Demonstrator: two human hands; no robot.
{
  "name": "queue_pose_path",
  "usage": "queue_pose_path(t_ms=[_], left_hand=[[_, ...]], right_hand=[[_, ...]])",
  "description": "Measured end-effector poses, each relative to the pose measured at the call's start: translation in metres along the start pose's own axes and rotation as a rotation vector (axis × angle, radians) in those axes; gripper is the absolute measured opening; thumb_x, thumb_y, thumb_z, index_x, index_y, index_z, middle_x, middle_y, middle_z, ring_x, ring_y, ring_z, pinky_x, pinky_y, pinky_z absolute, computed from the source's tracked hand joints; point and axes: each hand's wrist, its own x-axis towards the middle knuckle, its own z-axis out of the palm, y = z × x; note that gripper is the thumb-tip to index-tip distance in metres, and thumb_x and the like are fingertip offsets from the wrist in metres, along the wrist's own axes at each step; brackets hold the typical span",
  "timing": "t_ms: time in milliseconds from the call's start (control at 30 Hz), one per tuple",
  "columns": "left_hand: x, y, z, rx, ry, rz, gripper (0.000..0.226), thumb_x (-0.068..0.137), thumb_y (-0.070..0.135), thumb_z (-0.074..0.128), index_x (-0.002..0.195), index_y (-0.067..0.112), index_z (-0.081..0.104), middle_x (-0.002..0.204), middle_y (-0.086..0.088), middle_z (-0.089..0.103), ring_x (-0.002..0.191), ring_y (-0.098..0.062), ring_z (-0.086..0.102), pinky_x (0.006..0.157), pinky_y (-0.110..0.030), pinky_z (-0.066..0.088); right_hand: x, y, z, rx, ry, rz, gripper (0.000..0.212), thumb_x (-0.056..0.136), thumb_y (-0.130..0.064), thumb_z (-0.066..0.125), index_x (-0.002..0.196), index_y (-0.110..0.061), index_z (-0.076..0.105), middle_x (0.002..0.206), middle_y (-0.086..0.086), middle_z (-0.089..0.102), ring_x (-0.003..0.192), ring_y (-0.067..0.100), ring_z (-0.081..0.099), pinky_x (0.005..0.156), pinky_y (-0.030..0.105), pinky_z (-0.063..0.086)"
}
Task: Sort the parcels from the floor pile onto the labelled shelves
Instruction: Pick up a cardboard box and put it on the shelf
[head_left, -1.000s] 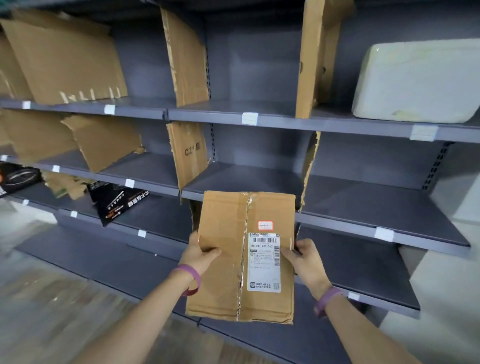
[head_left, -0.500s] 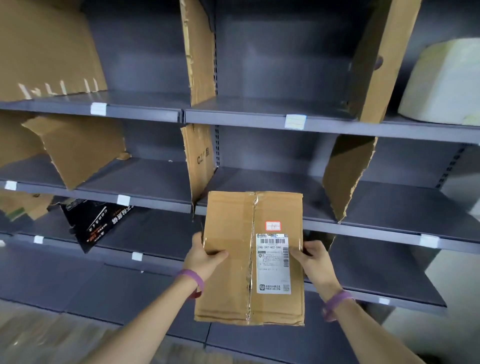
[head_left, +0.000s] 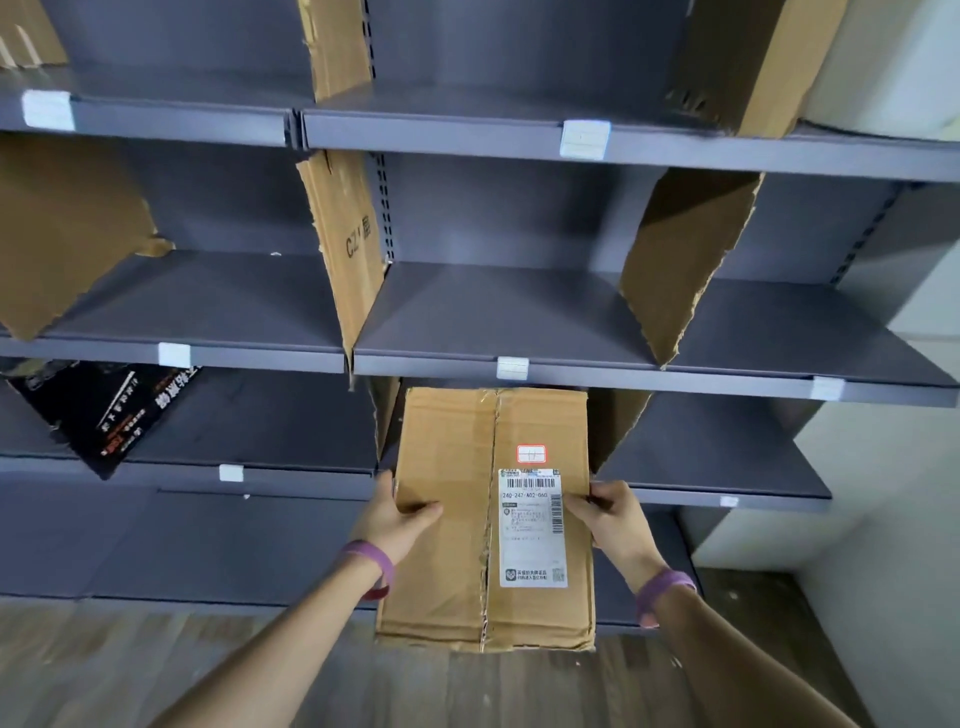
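Observation:
I hold a brown cardboard parcel (head_left: 447, 519) flat in front of me, taped down its middle, with a white shipping label and a small red-framed sticker on its right half. My left hand (head_left: 397, 519) grips its left edge and my right hand (head_left: 615, 519) grips its right edge. The parcel's far end sits just below the front lip of the middle grey shelf (head_left: 441, 366), which carries a white label tag (head_left: 512, 368). Both wrists wear purple bands.
Torn cardboard dividers (head_left: 343, 244) (head_left: 680, 260) split the grey shelves into bays. A black printed package (head_left: 104, 410) lies on the lower left shelf. More white tags (head_left: 584, 139) (head_left: 174, 355) mark the shelf edges. Wood-look floor lies below; a pale wall stands at right.
The view has closed in on the shelving and shifted right. The parcel, still in both hands, now reaches up to the middle shelf's front lip.

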Motion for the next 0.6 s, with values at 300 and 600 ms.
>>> queue_pose_path(t_ms=[300,600], left_hand=[[0.015,-0.002,0.002,0.004,-0.007,-0.016,0.041,0.084,0.026,0.071,0.115,0.02,0.044,0.103,0.006,0.06,0.092,-0.016,0.056,0.084,-0.028,0.043],[0.019,-0.008,0.004,0.027,0.001,-0.031,0.041,0.085,0.029,0.069,0.115,0.021,0.042,0.101,0.009,0.058,0.089,-0.013,0.054,0.082,-0.028,0.042]], right_hand=[[0.01,-0.001,0.007,-0.046,0.034,0.023,0.025,0.079,-0.036,0.075,0.09,-0.02,0.06,0.095,-0.001,0.066,0.086,0.017,0.063,0.071,0.033,0.049],[0.015,0.004,0.008,-0.072,0.025,0.022,0.037,0.075,-0.043,0.075,0.097,-0.017,0.061,0.093,-0.003,0.068,0.087,0.018,0.066,0.073,0.037,0.054]])
